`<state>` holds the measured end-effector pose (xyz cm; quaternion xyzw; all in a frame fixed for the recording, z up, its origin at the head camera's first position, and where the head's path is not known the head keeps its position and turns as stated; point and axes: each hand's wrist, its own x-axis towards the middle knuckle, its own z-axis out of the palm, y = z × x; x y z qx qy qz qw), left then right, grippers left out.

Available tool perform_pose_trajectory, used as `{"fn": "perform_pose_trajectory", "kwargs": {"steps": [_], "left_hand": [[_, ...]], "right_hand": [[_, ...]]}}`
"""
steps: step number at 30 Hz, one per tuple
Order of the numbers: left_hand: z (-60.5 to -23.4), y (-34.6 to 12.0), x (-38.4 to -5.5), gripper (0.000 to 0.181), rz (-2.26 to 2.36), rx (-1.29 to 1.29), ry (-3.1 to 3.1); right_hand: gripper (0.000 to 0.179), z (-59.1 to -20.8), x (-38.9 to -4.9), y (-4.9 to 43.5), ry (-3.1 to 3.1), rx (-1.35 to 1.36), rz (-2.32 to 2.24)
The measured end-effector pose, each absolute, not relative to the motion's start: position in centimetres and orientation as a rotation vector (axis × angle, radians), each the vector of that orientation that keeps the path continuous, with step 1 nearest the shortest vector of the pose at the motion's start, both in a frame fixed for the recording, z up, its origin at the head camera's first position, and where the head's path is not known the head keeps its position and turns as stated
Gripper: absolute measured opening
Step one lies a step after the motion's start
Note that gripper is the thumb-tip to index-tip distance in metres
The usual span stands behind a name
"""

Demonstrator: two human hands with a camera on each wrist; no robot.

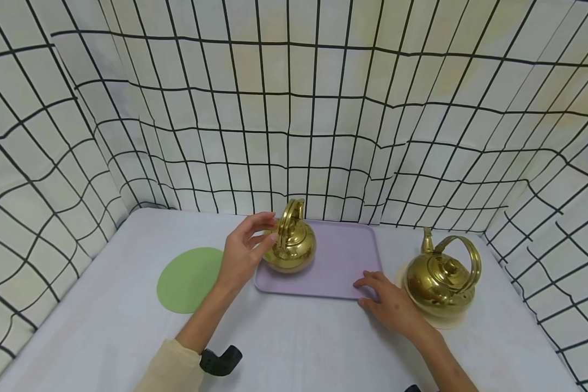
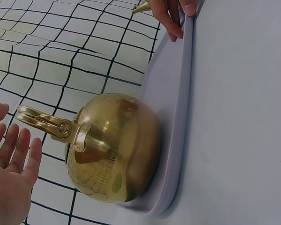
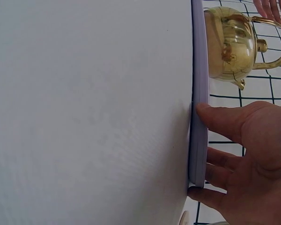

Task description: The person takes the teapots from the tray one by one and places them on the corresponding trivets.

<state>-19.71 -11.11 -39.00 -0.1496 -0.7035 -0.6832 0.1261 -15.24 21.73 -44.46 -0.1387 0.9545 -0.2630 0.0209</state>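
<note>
A brass kettle [image 1: 290, 249] stands upright on the left part of a lilac tray [image 1: 340, 256]. My left hand [image 1: 247, 250] is beside its raised handle, fingers spread; the left wrist view shows a gap between these fingers and the kettle handle [image 2: 42, 123]. At the tray's front right corner, my right hand [image 1: 389, 305] holds the rim, with the thumb [image 3: 220, 119] against the front edge and other fingers reaching over inside. Right of that hand, a second brass kettle [image 1: 441, 283] sits on a round cream mat [image 1: 446, 322].
A round green mat [image 1: 188, 280] lies on the white tablecloth [image 1: 294, 343] to the left, partly behind my left forearm. White walls with a black grid [image 1: 304, 114] rise behind the table and along both sides.
</note>
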Motion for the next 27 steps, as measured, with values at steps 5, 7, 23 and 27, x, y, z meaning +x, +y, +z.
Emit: {"fn": "perform_pose_trajectory", "kwargs": {"steps": [5, 7, 23, 27], "left_hand": [[-38.99, -10.84, -19.74, 0.045, -2.008, -0.419, -2.051], [-39.01, -10.73, -19.74, 0.045, -2.016, -0.415, -2.052], [-39.23, -10.33, -20.05, 0.051, -2.031, -0.38, -2.076], [-39.19, -10.3, -20.11, 0.054, -2.053, -0.38, -2.084]], "right_hand": [[0.027, -44.45, -15.23, 21.63, 2.954, -0.418, -0.821], [0.027, -44.44, -15.2, 21.62, 2.952, -0.416, -0.82], [0.028, -44.39, -15.16, 21.73, 2.95, -0.419, -0.817], [0.028, -44.42, -15.15, 21.72, 2.948, -0.414, -0.816]]}}
